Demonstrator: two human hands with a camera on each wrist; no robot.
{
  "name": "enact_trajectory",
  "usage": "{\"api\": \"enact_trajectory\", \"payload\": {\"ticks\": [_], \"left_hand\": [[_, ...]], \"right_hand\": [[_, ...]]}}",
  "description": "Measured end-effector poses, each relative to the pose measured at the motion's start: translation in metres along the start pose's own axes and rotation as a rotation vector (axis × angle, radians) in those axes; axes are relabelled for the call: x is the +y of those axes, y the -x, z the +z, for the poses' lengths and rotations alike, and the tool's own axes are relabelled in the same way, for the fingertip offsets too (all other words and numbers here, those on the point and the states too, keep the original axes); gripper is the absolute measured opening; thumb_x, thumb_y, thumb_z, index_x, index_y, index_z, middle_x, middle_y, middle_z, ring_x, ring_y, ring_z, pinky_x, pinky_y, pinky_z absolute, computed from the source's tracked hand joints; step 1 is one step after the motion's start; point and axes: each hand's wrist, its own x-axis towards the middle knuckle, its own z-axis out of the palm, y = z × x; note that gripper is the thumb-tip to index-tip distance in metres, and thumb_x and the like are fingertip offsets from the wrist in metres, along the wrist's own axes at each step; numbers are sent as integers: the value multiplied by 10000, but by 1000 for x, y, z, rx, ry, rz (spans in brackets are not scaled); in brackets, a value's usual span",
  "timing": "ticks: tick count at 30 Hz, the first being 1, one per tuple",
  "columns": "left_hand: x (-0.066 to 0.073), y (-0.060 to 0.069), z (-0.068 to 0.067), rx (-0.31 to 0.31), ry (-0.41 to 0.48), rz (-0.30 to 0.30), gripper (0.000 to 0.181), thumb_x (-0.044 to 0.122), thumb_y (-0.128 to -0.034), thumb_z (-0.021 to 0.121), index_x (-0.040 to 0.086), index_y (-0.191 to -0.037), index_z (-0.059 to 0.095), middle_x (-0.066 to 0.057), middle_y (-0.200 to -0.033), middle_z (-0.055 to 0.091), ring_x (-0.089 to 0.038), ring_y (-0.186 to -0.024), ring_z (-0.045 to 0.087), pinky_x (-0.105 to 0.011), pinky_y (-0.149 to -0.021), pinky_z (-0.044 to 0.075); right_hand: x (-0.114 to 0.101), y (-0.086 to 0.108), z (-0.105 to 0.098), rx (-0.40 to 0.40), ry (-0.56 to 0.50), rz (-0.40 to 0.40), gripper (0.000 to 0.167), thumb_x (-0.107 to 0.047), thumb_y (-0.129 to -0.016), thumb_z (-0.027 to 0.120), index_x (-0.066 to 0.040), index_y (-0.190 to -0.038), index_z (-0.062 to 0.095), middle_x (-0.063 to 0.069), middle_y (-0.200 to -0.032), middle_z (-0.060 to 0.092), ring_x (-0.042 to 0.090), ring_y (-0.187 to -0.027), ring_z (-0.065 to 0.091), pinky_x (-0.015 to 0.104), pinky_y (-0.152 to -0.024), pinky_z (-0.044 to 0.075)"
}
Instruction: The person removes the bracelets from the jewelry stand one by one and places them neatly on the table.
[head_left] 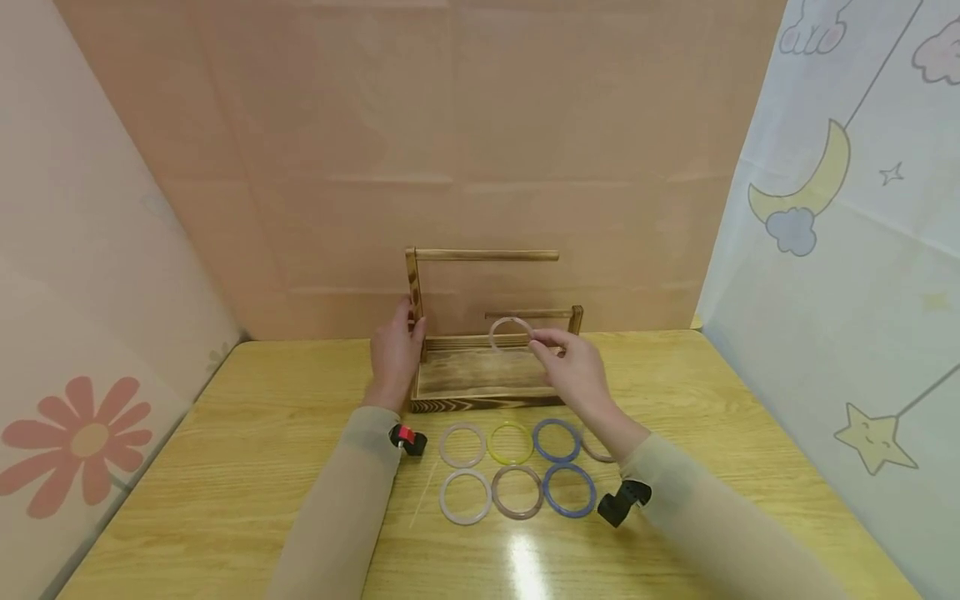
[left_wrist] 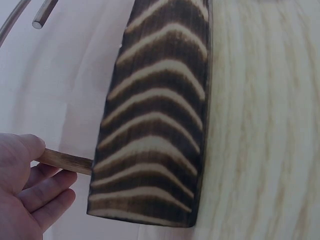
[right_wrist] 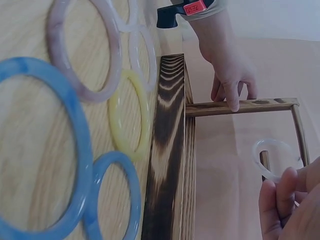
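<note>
A dark-grained wooden rack (head_left: 483, 403) stands on the table, with an upper rod (head_left: 487, 255) and a lower rod (head_left: 528, 314), each on its own post. My left hand (head_left: 396, 354) grips the left post (head_left: 412, 279), thumb on one side and fingers on the other. Between thumb and fingertips, my right hand (head_left: 579, 372) pinches a pale translucent bangle (head_left: 491, 334) near the lower rod's free end. In the right wrist view that rod end (right_wrist: 264, 159) appears inside the bangle's outline; whether the bangle is around it, I cannot tell.
Several bangles lie in two rows before the rack: a yellow bangle (head_left: 510, 422), two blue bangles, others whitish or mauve. My right wrist partly covers one bangle (head_left: 597, 456) at the right. A brown backdrop (head_left: 480, 125) rises behind; patterned sheets flank both sides.
</note>
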Motion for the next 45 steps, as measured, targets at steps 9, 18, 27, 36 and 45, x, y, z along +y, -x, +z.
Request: {"api": "enact_trajectory", "payload": {"ticks": [9,18,27,36,45], "left_hand": [[0,0,0,-1,-5,2,432,163,-1096,727,4,-1476,596,-239,-1177,777,-409,-920,794,-572,-730,632],[-1,1,0,-3,-9,1,405,175,-1098,726,10,-1447,607,-240,-1147,785,-413,-815,783,-560,-664,618],[-1,2,-1,-9,-12,-9,365,179,-1101,723,23,-1412,617,-234,-1131,787,-440,-836,777,-594,-702,612],[-2,1,-2,-7,-19,-8,370,190,-1111,707,25,-1429,616,-233,-1148,787,-440,-858,781,-604,-736,613],[-1,2,-3,-13,-24,4,369,218,-1125,687,21,-1427,610,-241,-1069,787,-419,-749,760,-574,-675,611]], "right_hand": [[9,16,-22,-30,32,38,296,-289,-1109,717,-130,-1350,785,135,-1237,742,436,-728,701,329,-591,574],[25,26,-46,-42,64,52,336,-259,-1121,695,-91,-1405,757,160,-1357,732,286,-769,740,333,-629,608],[32,40,-65,-40,148,52,385,-301,-1114,707,-69,-1419,745,173,-1351,738,340,-708,730,385,-623,608],[38,55,-81,-59,170,69,419,-321,-1120,697,-63,-1448,722,185,-1371,733,346,-688,724,382,-616,586],[42,67,-94,-95,182,120,426,-312,-1124,689,-54,-1463,709,184,-1362,739,377,-720,718,394,-614,578]]}}
